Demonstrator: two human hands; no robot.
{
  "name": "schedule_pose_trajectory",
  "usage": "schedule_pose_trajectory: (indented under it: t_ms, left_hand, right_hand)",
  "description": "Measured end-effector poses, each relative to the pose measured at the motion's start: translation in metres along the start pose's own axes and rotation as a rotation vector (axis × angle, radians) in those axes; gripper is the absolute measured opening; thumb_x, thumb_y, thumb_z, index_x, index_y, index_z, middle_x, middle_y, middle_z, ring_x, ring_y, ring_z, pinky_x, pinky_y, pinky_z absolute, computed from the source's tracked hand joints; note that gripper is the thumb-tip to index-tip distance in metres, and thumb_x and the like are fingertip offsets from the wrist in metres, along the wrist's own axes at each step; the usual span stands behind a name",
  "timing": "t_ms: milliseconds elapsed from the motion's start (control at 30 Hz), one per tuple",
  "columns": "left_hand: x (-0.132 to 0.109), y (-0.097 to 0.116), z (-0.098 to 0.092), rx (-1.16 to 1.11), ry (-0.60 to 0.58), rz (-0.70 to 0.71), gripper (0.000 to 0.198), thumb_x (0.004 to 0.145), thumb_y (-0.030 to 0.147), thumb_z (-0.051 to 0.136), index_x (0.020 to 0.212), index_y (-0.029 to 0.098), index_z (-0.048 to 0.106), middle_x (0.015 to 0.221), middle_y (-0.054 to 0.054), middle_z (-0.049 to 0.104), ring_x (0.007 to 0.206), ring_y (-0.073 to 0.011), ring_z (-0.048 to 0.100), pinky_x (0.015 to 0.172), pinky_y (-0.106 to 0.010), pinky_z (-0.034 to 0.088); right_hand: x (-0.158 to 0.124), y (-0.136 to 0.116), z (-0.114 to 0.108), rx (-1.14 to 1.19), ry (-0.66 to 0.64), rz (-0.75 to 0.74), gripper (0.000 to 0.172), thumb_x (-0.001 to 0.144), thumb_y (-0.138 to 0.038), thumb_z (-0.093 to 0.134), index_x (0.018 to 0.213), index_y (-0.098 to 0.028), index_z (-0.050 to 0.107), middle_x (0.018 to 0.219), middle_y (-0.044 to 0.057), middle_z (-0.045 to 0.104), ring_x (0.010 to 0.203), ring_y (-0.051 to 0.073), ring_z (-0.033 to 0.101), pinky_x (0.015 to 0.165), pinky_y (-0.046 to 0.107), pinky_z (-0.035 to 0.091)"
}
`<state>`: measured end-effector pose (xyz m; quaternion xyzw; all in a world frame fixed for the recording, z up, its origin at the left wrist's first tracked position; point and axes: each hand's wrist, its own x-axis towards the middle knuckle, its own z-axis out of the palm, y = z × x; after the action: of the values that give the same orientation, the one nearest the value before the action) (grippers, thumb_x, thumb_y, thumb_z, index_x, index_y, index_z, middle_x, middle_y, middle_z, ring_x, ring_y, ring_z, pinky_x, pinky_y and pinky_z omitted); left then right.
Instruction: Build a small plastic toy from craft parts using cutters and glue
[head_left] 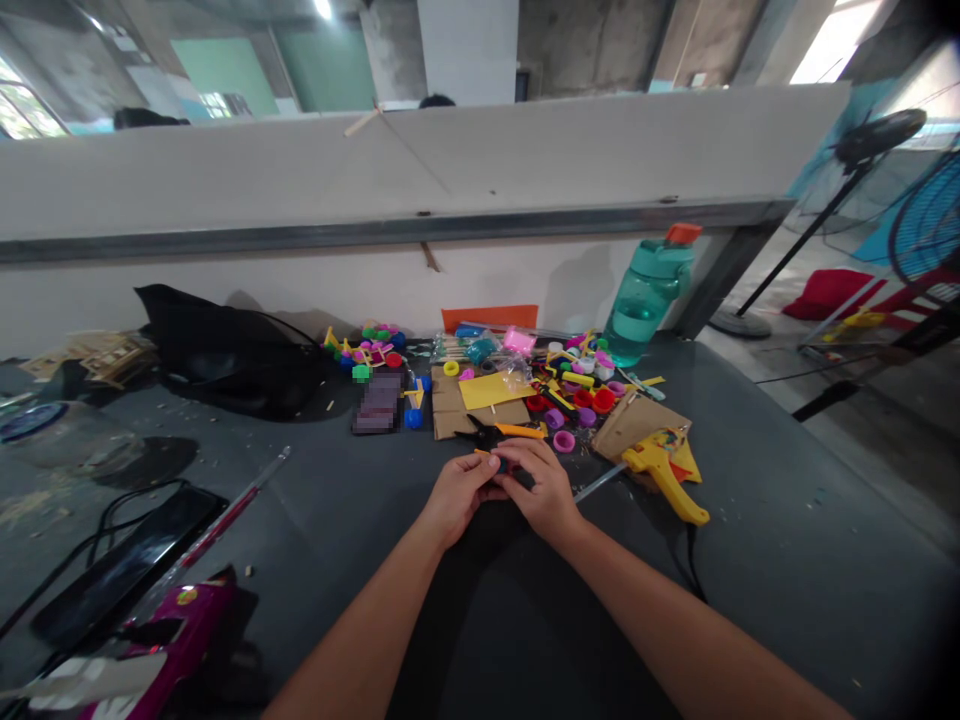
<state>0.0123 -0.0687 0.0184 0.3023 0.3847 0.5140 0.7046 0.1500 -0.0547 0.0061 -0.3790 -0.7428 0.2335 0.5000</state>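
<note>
My left hand (pixel 463 492) and my right hand (pixel 541 487) meet above the dark table, fingertips pinched around a small dark blue piece (pixel 504 464). Fingers cover most of it, so its kind cannot be made out. A bit of orange or yellow shows by the left fingertips. Just beyond the hands lie black-jawed pliers (pixel 480 432) with an orange handle. Farther back, a yellow sheet (pixel 495 389) rests on brown cardboard (pixel 448 412). Purple and red bottle caps (pixel 564 441) are scattered to the right of it.
A yellow glue gun (pixel 664 478) lies at right, its cord running toward me. Behind stands a teal water bottle (pixel 646 300). On the left are a black bag (pixel 225 355), a clear jar (pixel 71 440), a dark power strip (pixel 127 565) and a magenta box (pixel 176 640).
</note>
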Motion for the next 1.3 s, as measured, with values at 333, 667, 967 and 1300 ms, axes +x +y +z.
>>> schedule_pose_trajectory:
  t_ms: [333, 667, 967, 1300]
  left_hand:
    - [0.0008, -0.0016, -0.0006, 0.026, 0.031, 0.009, 0.023, 0.063, 0.031, 0.073, 0.068, 0.009, 0.067, 0.064, -0.005, 0.064, 0.059, -0.0108, 0.055, 0.06, -0.024, 0.046]
    - [0.001, -0.001, -0.0005, -0.007, 0.021, 0.008, 0.022, 0.065, 0.029, 0.072, 0.071, 0.01, 0.065, 0.066, -0.003, 0.061, 0.062, -0.0108, 0.056, 0.065, -0.029, 0.05]
    - [0.0012, -0.0029, -0.0027, -0.014, 0.018, 0.017, 0.021, 0.07, 0.03, 0.068, 0.073, 0.01, 0.064, 0.064, -0.002, 0.06, 0.06, -0.0105, 0.056, 0.062, -0.027, 0.05]
    - [0.003, -0.0045, -0.0047, -0.037, 0.016, 0.025, 0.017, 0.068, 0.026, 0.07, 0.069, 0.011, 0.063, 0.062, 0.001, 0.057, 0.056, -0.0074, 0.053, 0.06, -0.025, 0.051]
  right_hand:
    - [0.0003, -0.0032, -0.0015, -0.011, -0.019, -0.038, 0.033, 0.074, -0.015, 0.059, 0.105, -0.027, 0.062, 0.102, 0.005, 0.061, 0.098, 0.02, 0.055, 0.085, 0.038, 0.046]
    - [0.0003, -0.0015, -0.0014, 0.02, 0.006, 0.026, 0.028, 0.076, -0.017, 0.058, 0.102, -0.026, 0.062, 0.1, 0.006, 0.061, 0.098, 0.021, 0.054, 0.082, 0.037, 0.049]
    - [0.0006, -0.002, -0.0022, 0.023, 0.018, 0.019, 0.025, 0.077, -0.02, 0.059, 0.101, -0.025, 0.062, 0.099, 0.006, 0.062, 0.097, 0.021, 0.055, 0.083, 0.037, 0.049]
    - [-0.0003, -0.0025, -0.0019, 0.049, -0.014, 0.052, 0.03, 0.074, -0.019, 0.062, 0.104, -0.026, 0.06, 0.104, 0.006, 0.06, 0.1, 0.021, 0.054, 0.079, 0.036, 0.05]
